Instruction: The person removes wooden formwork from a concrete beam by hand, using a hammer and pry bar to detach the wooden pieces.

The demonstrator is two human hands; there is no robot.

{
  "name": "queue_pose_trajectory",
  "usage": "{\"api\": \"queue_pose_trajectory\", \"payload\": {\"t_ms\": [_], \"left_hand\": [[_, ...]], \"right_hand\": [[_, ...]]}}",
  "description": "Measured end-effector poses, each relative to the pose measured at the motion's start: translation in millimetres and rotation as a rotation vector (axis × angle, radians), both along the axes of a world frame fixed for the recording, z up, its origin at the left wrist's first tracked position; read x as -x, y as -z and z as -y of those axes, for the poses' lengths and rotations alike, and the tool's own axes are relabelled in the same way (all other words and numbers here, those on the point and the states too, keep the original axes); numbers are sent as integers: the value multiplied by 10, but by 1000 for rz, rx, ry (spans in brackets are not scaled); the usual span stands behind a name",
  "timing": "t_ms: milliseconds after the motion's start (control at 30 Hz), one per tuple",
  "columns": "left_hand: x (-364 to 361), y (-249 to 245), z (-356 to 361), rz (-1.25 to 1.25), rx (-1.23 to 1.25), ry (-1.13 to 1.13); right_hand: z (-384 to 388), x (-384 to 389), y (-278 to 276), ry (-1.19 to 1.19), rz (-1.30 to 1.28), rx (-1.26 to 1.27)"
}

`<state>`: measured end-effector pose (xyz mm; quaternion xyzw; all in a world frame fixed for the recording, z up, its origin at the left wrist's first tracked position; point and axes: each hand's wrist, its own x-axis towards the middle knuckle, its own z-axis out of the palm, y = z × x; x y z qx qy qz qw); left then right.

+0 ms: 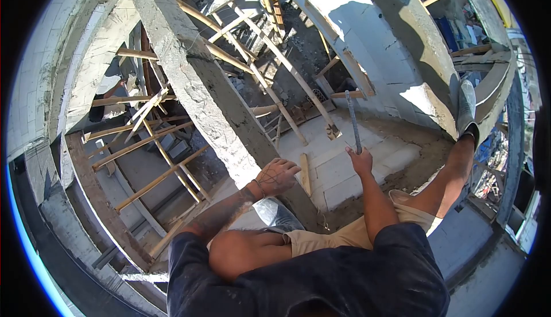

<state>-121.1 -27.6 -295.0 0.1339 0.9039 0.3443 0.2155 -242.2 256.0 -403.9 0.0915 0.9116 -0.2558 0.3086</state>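
My right hand (360, 161) is wrapped round the lower end of a long grey metal bar (352, 119), which stands up from my fist over the pale slab. My left hand (278, 177) is open, back upward and fingers loosely bent, at the side of a rough concrete beam (212, 107). Nothing shows in that hand. Below it, my left shoe (276, 214) lies partly hidden by my forearm and knee. My right leg stretches out to the right, its shoe (466, 103) against the concrete edge.
Wooden poles (267, 76) cross the deep space beyond the beam, with more poles (152, 145) down on the left. A short plank (305, 174) lies beside the beam. Light blocks (367, 170) form the surface below the bar. A sunlit wall (367, 41) rises behind.
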Motion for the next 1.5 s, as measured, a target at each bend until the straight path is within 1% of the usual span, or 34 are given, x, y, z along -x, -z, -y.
{"api": "queue_pose_trajectory", "payload": {"t_ms": [33,67,133,167,233,300,333,367,467,500,567,633,700,733,767,833,867,900,967,1033,1100,1133,1233,1267,1300,1400,1433,1500], "left_hand": [[-19,-37,40,-28,-2,-93],[-19,-56,88,-29,-3,-94],[-22,-94,166,-166,-42,-374],[-25,-153,186,-166,-42,-377],[-26,-263,228,-464,238,-821],[-22,-182,381,-584,391,-987],[-34,-172,460,-601,387,-1041],[-24,-196,536,-609,462,-1026],[5,-171,685,-446,647,-990],[-46,-122,729,-448,649,-994],[-141,-90,789,-239,698,-892],[-233,-122,804,-191,692,-878],[-309,-183,793,-1,702,-808],[-370,-174,780,-104,749,-787],[-419,-196,770,-101,750,-788],[-499,-248,759,120,721,-785],[-554,-231,750,48,725,-787],[-601,-218,735,48,726,-789],[-698,-201,693,222,538,-903],[-828,-153,561,184,539,-913],[-920,-132,397,268,390,-1073],[-958,-113,302,215,412,-1110],[-910,-193,189,253,369,-1136],[-893,-204,175,163,344,-1153],[-877,-221,163,161,344,-1153],[-804,-298,86,112,218,-1162],[-774,-286,36,111,220,-1159],[-737,-270,-68,77,158,-1124]], "right_hand": [[-15,-5,7,-2,0,0],[-34,-5,25,-6,-5,-7],[-85,-21,51,-12,-9,-18],[-89,-23,54,-10,-6,-25],[-89,-19,69,-9,-7,-31],[-81,-14,21,-16,-11,-40],[-95,-21,37,-20,-14,-41],[-98,-24,53,-25,-23,-50],[-131,-22,75,-38,-27,-59],[-115,-8,73,-44,-23,-53],[-105,-3,88,-45,-32,-46],[-109,-15,99,-44,-36,-41],[-75,-3,31,-31,-7,-26],[-83,-10,39,-33,-5,-27],[-91,-17,57,-49,-9,-36],[-97,-21,87,-66,-15,-43],[-105,-26,97,-74,19,-60],[-109,-27,107,-83,52,-77],[-108,-47,126,-91,88,-92],[-103,-76,125,-97,123,-112],[-74,-138,107,-134,161,-155],[-67,-172,109,-136,159,-155],[-10,-288,98,-131,188,-126],[31,-313,57,-136,200,-125],[61,-336,32,-140,213,-125],[84,-414,79,-193,219,-128],[82,-425,106,-191,219,-126],[77,-454,137,-236,219,-134]]}}
